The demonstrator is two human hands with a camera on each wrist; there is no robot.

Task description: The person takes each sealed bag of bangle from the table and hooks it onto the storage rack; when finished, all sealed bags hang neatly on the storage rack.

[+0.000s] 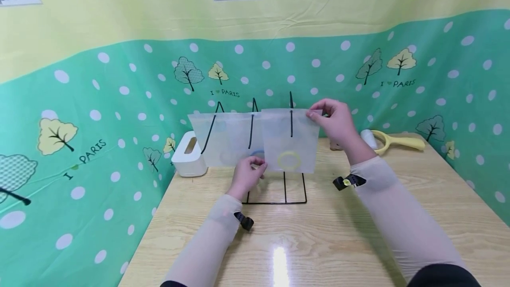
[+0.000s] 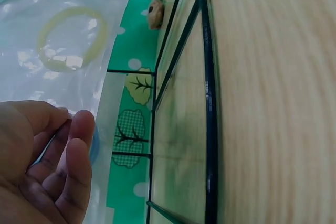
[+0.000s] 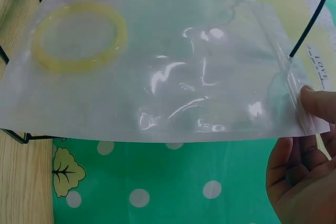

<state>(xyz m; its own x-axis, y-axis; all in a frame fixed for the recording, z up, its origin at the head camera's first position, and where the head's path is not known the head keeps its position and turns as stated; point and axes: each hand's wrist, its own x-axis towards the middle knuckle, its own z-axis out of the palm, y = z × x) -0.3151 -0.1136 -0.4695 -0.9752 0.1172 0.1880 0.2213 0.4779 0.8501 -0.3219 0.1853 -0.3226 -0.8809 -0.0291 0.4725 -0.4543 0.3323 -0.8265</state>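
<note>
A frosted zip bag (image 1: 292,138) with a yellow ring (image 3: 79,36) inside hangs at the right prong of a black wire rack (image 1: 275,203). My right hand (image 1: 336,121) pinches the bag's top right corner between thumb and fingers. Down at its lower left corner, my left hand (image 1: 247,174) pinches the edge with thumb and fingertips. To the left, more frosted bags (image 1: 229,138) hang on the other prongs. Part of a blue ring (image 1: 258,153) shows through one of them, just above my left hand.
A white tissue box (image 1: 191,156) stands behind the rack's left side. At the back right lie a yellow-handled tool (image 1: 398,142) and a white cylinder (image 1: 368,138). A small brown object (image 2: 155,14) sits behind the bag. A patterned cloth (image 1: 119,114) surrounds the wooden table (image 1: 318,242).
</note>
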